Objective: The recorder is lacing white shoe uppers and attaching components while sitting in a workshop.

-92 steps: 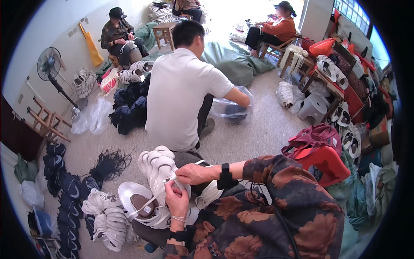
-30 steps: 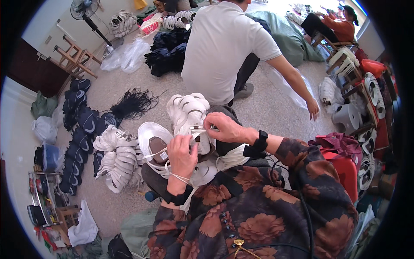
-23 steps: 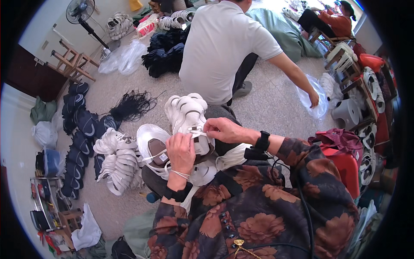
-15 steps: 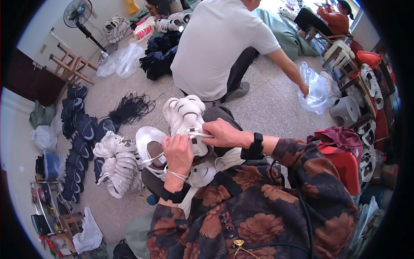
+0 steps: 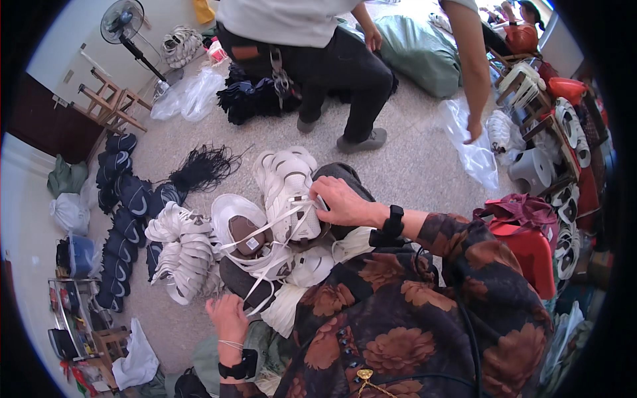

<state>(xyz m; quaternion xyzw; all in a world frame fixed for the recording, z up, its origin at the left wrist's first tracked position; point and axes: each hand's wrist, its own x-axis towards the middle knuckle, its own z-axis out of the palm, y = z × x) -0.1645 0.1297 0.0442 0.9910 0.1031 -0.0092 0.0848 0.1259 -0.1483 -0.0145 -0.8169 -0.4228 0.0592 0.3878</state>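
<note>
A white and grey sneaker upper rests over my lap with white shoelaces threaded in its front. My right hand is closed on the upper's right edge, thumb and fingers pinched beside the lacing. Down to the left, my left hand is closed on a white lace that runs taut from the shoe. Beside this upper lies another pale one with a brown lining. A stack of nested white uppers extends beyond the one I hold. Loose white laces lie across my lap.
To the left stand a bundle of white uppers, a row of dark navy uppers and a heap of black laces. A co-worker in dark trousers stands ahead, hand near a clear plastic bag. A red stool is at right.
My left hand has moved from the shoe down and left, drawing the lace out. My right hand stays at the upper. The crouching co-worker has risen, and the plastic bag hangs lower and flatter.
</note>
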